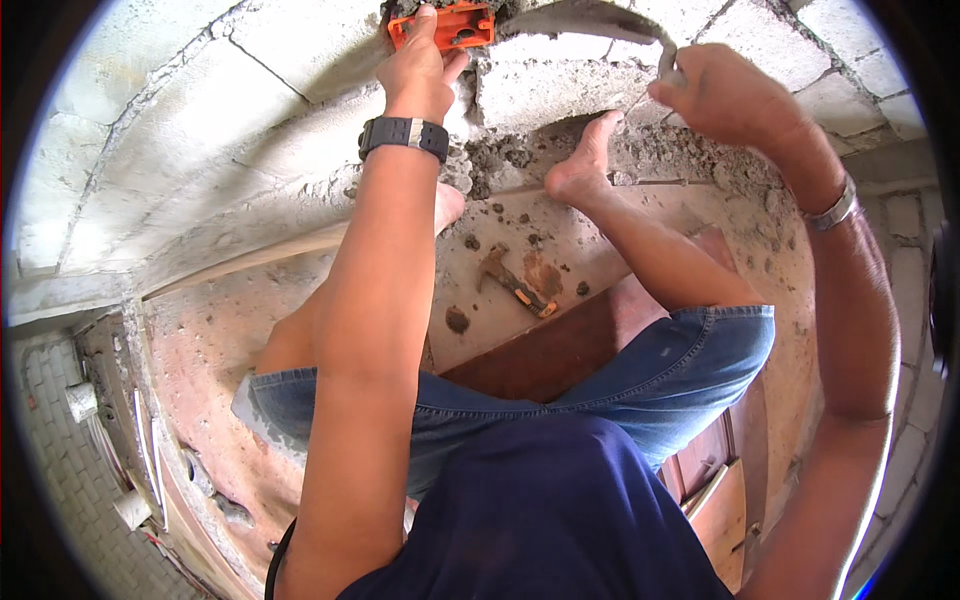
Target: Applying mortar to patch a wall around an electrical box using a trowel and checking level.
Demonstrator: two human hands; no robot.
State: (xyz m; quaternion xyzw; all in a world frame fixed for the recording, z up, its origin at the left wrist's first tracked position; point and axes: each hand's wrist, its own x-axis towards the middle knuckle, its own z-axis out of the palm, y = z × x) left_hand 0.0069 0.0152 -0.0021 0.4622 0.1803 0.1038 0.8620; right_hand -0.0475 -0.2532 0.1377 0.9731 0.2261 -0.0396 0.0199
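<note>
My left hand point(418, 72) grips an orange electrical back box point(462, 22) set against the block wall, its thumb over the box's left side and fingers below. Grey mortar point(402, 7) shows around the box, with a little inside it. In my right hand point(735, 98), closed round its mostly hidden handle, is a trowel point(590, 18). Its thin grey blade reaches left along the wall toward the box, apart from my left hand. How much mortar lies on the blade, I cannot tell.
A claw hammer point(517, 283) lies on the boards between my bare feet. Crumbled mortar point(500, 160) is strewn along the wall's foot. The white block wall point(560, 90) curves across the front. Pale pipes point(150, 455) stand at the lower left, near a brick surface point(60, 440).
</note>
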